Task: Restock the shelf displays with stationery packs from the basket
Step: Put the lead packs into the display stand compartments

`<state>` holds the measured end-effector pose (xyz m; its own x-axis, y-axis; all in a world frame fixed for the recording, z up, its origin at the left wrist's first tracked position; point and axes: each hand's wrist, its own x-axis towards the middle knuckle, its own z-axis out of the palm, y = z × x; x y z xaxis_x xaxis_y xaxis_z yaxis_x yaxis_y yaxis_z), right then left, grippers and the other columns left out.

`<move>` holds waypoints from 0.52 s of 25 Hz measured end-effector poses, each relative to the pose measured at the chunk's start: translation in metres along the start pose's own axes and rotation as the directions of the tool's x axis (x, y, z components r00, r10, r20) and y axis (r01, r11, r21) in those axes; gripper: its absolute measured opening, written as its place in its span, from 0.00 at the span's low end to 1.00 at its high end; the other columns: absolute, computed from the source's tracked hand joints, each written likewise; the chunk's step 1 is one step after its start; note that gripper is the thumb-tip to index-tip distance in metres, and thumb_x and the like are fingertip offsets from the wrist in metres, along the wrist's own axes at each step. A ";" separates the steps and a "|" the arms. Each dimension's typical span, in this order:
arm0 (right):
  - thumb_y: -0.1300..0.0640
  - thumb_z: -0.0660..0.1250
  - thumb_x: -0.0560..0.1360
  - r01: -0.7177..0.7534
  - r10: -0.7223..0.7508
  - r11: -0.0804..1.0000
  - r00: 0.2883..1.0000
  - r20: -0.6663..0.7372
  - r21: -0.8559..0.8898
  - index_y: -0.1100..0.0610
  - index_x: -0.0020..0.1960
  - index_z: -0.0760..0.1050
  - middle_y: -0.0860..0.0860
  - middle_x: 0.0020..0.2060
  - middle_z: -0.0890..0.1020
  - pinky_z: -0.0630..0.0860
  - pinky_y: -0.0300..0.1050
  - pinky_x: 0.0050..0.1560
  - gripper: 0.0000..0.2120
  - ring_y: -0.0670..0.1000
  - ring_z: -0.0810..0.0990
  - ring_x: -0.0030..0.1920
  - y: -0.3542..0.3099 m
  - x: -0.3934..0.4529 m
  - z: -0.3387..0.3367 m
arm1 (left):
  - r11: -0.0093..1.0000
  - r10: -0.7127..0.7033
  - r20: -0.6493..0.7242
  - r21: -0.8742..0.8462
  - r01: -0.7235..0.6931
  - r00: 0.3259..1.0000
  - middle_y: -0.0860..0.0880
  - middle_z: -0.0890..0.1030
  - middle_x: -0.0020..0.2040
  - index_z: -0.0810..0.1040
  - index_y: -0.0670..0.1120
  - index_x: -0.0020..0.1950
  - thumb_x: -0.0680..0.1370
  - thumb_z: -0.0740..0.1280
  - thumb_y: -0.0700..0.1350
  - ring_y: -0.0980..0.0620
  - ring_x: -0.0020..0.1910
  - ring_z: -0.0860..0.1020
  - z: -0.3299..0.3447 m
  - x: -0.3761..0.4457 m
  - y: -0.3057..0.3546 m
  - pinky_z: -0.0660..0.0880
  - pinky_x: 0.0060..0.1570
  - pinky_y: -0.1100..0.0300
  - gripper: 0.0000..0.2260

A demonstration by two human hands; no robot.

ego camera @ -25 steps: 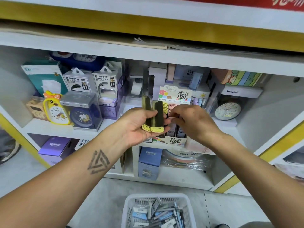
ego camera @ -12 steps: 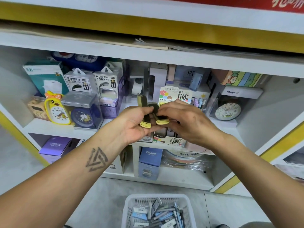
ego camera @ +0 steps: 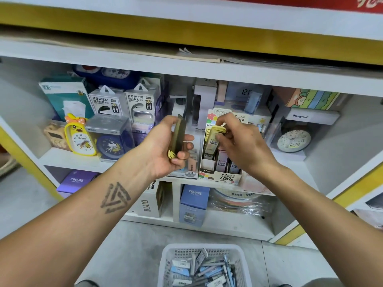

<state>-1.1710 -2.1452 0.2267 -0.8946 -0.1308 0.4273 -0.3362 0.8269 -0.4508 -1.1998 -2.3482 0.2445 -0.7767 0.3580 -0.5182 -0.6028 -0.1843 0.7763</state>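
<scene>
Now the right hand (ego camera: 240, 146) pinches one yellow lead pack (ego camera: 215, 135) between thumb and fingertips, and holds it just above the left rows of the display box (ego camera: 219, 177), which stands at the front edge of the middle shelf (ego camera: 68, 160). The pack seems about to go into the box but, as I judge, it is not seated yet. The left hand (ego camera: 165, 148) holds a dark pack with a yellow end (ego camera: 178, 137), its fingers curled round it; I count one pack there, though a second one behind it cannot be excluded.

So the task looks to be in the middle. The display box already holds several packs in its rows; I cannot count them exactly, because the right hand hides part of them. On the floor below, the white basket (ego camera: 165, 257) contains many packs (ego camera: 199, 270), in blue, white and grey, more than ten I think, so much work is left.

Around the box I count two power bank boxes (ego camera: 124, 104), and at least three clocks: a yellow duck one (ego camera: 79, 137), a blue one (ego camera: 110, 146), a white one (ego camera: 293, 139).
</scene>
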 end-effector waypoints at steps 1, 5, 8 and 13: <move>0.57 0.66 0.80 0.014 -0.014 1.000 1.000 0.000 -0.026 0.48 0.58 0.68 0.52 0.36 0.81 0.79 0.56 0.42 0.10 0.55 0.80 0.39 0.000 0.001 0.003 | 1.000 -0.005 0.009 -0.005 0.005 1.000 0.47 0.72 0.32 0.75 0.41 0.50 0.79 0.57 0.57 0.53 0.25 0.62 -0.001 -0.001 0.000 0.56 0.21 0.66 0.20; 0.58 0.67 0.79 0.042 -0.050 0.988 0.998 -0.049 -0.151 0.56 0.55 0.72 0.52 0.42 0.81 0.77 0.55 0.42 0.06 0.57 0.79 0.42 0.002 0.003 0.012 | 1.000 0.001 0.022 -0.005 -0.001 1.000 0.47 0.70 0.33 0.74 0.41 0.53 0.79 0.56 0.52 0.53 0.27 0.63 0.000 -0.003 -0.001 0.57 0.23 0.64 0.16; 0.58 0.65 0.80 0.038 -0.049 0.967 0.998 -0.038 -0.251 0.59 0.52 0.79 0.52 0.47 0.80 0.77 0.54 0.45 0.06 0.56 0.78 0.49 0.005 0.005 0.018 | 1.000 0.001 0.046 -0.003 -0.001 0.999 0.48 0.70 0.33 0.73 0.43 0.48 0.81 0.58 0.51 0.52 0.28 0.65 0.001 -0.004 -0.003 0.62 0.25 0.63 0.12; 0.59 0.65 0.80 0.063 -0.056 0.953 0.998 0.034 -0.296 0.59 0.59 0.82 0.52 0.52 0.78 0.77 0.52 0.51 0.11 0.54 0.76 0.55 0.007 0.006 0.018 | 0.990 0.014 0.075 -0.139 -0.003 0.997 0.44 0.80 0.36 0.74 0.41 0.49 0.83 0.58 0.41 0.47 0.34 0.80 0.001 -0.004 -0.006 0.79 0.39 0.54 0.07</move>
<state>-1.1839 -2.1504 0.2123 -0.8841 -0.1953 0.4246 -0.2900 0.9417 -0.1706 -1.1934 -2.3473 0.2424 -0.7690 0.4229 -0.4794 -0.6199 -0.3105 0.7206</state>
